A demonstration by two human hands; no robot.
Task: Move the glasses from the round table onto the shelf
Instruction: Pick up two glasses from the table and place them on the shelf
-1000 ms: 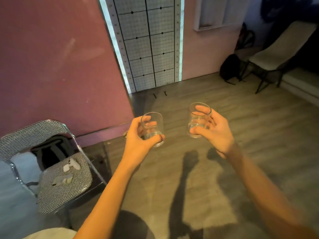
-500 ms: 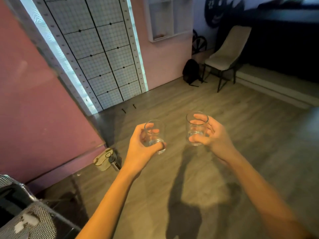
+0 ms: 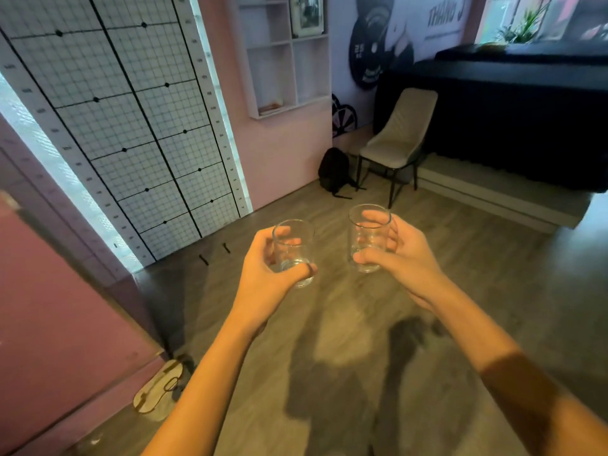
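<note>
two grips wrapped: left hand round left glass, right hand round right glass.

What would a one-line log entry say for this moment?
stage: carry | left hand: holds left glass | right hand: holds right glass | shelf: on wall ahead

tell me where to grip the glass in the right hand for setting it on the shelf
Grip the side wall, coming in from the side, as the right hand does now. The glass is an upright, straight-sided tumbler, so a wrap round the wall likely leaves its underside free to land flat on the shelf.
</note>
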